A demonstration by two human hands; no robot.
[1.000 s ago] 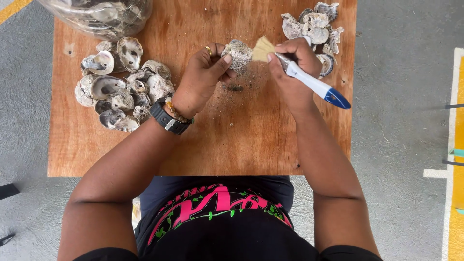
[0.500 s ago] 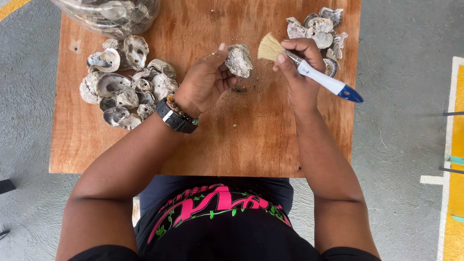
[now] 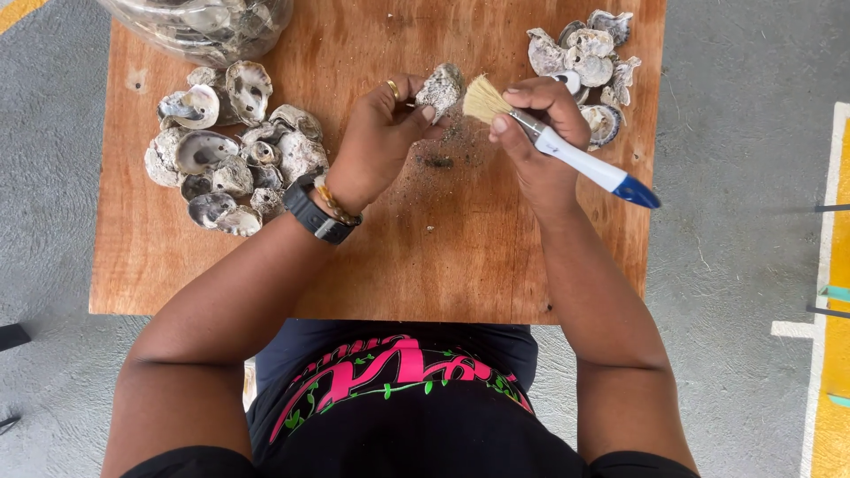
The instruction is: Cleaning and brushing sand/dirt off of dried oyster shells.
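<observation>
My left hand (image 3: 376,137) grips a rough grey oyster shell (image 3: 440,88) above the middle of a wooden board (image 3: 425,257). My right hand (image 3: 540,124) holds a paintbrush (image 3: 567,150) with pale bristles, a white handle and a blue tip; the bristles sit just right of the shell. A dark watch and a bead bracelet are on my left wrist. Grit and dust (image 3: 438,159) lie on the board under the shell.
A pile of several oyster shells (image 3: 226,150) lies at the board's left, a smaller pile (image 3: 589,62) at its back right. A clear bag of shells (image 3: 204,26) sits at the back left. Grey concrete floor surrounds the board, with yellow and white floor lines (image 3: 832,292) at right.
The shell has turned in my left hand, now edge-on, and the brush bristles have moved in closer to it. Both hands stayed over the middle of the board.
</observation>
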